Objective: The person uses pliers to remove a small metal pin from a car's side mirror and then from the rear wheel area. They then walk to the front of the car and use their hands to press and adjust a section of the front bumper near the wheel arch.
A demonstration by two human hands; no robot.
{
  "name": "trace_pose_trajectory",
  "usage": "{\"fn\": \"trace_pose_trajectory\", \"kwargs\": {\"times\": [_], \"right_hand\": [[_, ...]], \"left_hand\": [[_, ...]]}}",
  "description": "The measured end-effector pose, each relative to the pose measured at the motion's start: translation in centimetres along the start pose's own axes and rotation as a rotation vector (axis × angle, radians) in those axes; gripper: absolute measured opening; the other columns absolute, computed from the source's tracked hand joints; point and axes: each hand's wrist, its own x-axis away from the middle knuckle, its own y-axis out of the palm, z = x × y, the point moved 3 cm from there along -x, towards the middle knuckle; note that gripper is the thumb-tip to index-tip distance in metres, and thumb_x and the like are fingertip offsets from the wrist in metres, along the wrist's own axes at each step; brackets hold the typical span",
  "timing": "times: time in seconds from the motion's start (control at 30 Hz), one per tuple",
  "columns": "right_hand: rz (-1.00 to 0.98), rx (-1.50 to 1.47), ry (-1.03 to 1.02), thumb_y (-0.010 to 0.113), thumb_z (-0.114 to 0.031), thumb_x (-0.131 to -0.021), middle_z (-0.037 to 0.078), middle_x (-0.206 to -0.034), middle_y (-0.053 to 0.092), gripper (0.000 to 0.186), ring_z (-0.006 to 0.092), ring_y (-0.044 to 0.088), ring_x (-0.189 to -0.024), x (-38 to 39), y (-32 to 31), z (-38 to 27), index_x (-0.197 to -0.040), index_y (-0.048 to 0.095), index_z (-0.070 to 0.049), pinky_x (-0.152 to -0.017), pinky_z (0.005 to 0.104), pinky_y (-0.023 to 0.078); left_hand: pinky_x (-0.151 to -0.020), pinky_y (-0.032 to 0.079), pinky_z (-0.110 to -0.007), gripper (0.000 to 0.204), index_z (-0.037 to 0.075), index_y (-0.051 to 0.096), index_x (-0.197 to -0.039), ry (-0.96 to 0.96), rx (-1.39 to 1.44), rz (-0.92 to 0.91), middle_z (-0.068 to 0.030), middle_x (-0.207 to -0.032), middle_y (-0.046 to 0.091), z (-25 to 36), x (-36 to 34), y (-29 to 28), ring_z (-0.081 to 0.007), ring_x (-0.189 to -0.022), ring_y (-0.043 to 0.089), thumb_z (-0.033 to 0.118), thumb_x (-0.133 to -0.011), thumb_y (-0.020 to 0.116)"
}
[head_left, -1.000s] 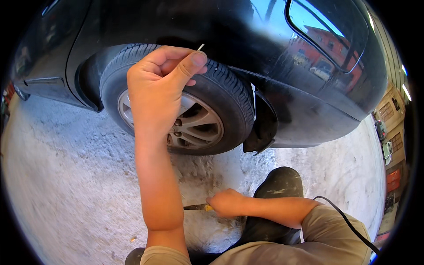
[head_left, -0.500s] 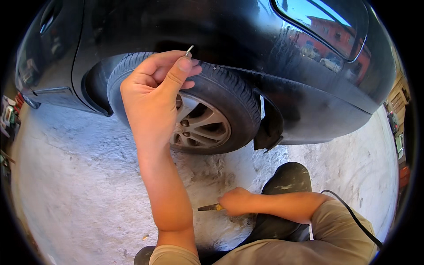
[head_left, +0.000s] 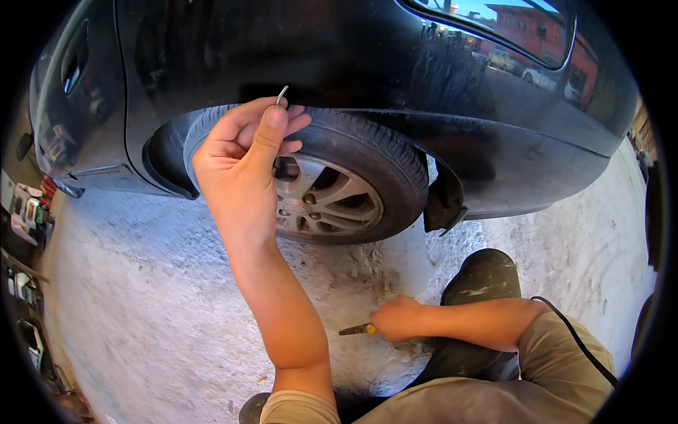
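My left hand (head_left: 244, 159) is raised in front of the car's rear wheel. Between thumb and forefinger it pinches a thin silvery metal pin (head_left: 283, 93), which points up against the dark body panel. The other fingers are loosely curled. Lower down, beside my knee, my right hand (head_left: 397, 319) is closed round a pair of pliers (head_left: 357, 330) with a yellow handle and dark, narrow jaws pointing left. Past my left hand is the tire (head_left: 395, 180) with its grey spoked rim (head_left: 321, 201). Behind it a black flap of wheel-arch liner (head_left: 446, 201) hangs down.
The black car body (head_left: 339, 63) fills the far side, low over the tire. Rough, pale concrete (head_left: 162, 297) spreads beneath. My bent knee (head_left: 484, 279) is at the right. A black cable (head_left: 572, 346) crosses my right sleeve, and assorted parts (head_left: 28, 212) stand along the left edge.
The view has shifted, so the car and my right hand appear farther right. My left hand is slightly lower against the car, still pinching the pin. The pliers remain in my right hand.
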Motion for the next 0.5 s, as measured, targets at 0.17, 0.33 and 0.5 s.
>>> {"fn": "trace_pose_trajectory", "kwargs": {"times": [0.17,0.33,0.5], "right_hand": [[-0.021,-0.030,0.024,0.062,-0.013,-0.081,0.019,-0.100,0.075,0.023,0.0356,0.073,-0.094,0.0,-0.6,-0.1,-0.097,0.074,-0.002,-0.079,0.0478,0.057],[0.087,-0.334,0.064,0.059,-0.012,-0.083,0.025,-0.103,0.072,0.030,0.0419,0.069,-0.099,-0.2,-2.3,1.6,-0.108,0.069,-0.001,-0.085,0.0499,0.054],[0.374,-0.656,-0.187,0.059,-0.017,-0.087,0.023,-0.100,0.068,0.038,0.0438,0.065,-0.096,4.1,-9.2,2.2,-0.122,0.056,-0.002,-0.085,0.0483,0.051]], "left_hand": [[-0.074,0.057,-0.026,0.025,-0.006,0.072,-0.107,-0.022,0.008,-0.010,-0.0159,-0.097,0.076,-0.1,0.3,-0.5,-0.0224,-0.089,0.075,0.015,-0.094,0.075],[-0.076,0.056,-0.027,0.023,-0.004,0.072,-0.106,-0.086,0.033,0.000,-0.0140,-0.105,0.075,-0.5,1.5,-2.9,-0.0205,-0.093,0.073,0.017,-0.095,0.074],[-0.077,0.055,-0.028,0.018,-0.001,0.071,-0.104,-0.210,0.216,0.024,-0.0097,-0.096,0.074,-1.3,3.0,-6.0,-0.0164,-0.082,0.069,0.017,-0.098,0.070]]}}
